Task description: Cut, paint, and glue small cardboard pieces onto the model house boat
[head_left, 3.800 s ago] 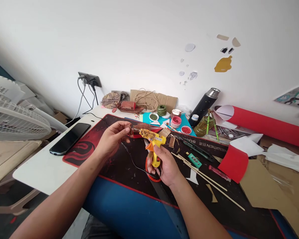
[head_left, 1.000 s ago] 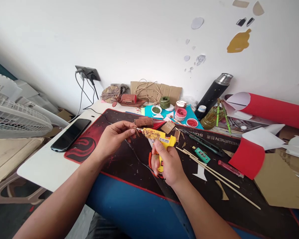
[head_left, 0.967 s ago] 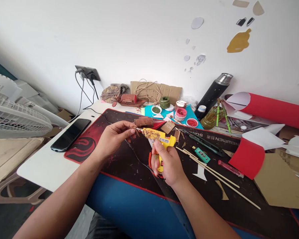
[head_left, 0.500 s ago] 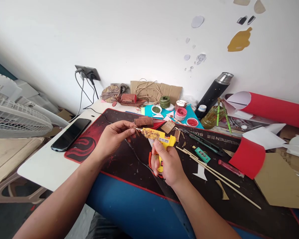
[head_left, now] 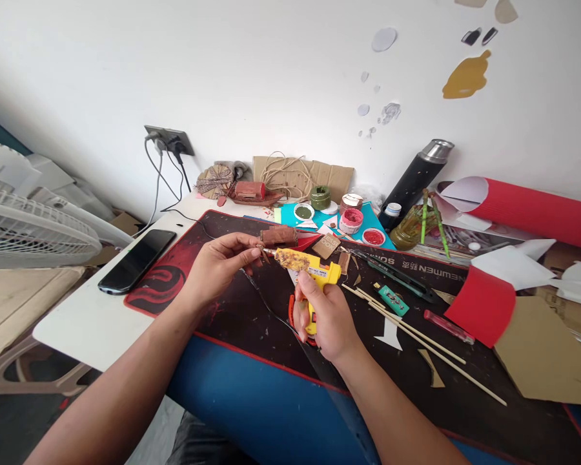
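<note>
My right hand (head_left: 326, 313) is wrapped round the handle of a yellow hot glue gun (head_left: 323, 274), its barrel stained brown and its nozzle pointing left. My left hand (head_left: 225, 265) pinches a small brown strip (head_left: 265, 256) between thumb and fingertips, right at the nozzle. Most of that strip is hidden by the fingers, and I cannot tell whether the nozzle touches it. Just behind the nozzle lies a brown, roll-shaped piece (head_left: 278, 235) beside a red pointed piece (head_left: 308, 242). Under the glue gun, red-orange handles (head_left: 292, 310) show partly.
A black phone (head_left: 138, 261) lies at the left by a white fan (head_left: 39, 223). Thin wooden sticks (head_left: 430, 342), a green utility knife (head_left: 401, 281) and card scraps cover the mat's right. Paint pots (head_left: 351, 220), a model boat (head_left: 252, 192) and a black thermos (head_left: 419, 184) stand along the wall.
Both hands hold almost the same pose. My left fingertips have shifted very slightly left at the nozzle; the glue gun stays in my right hand.
</note>
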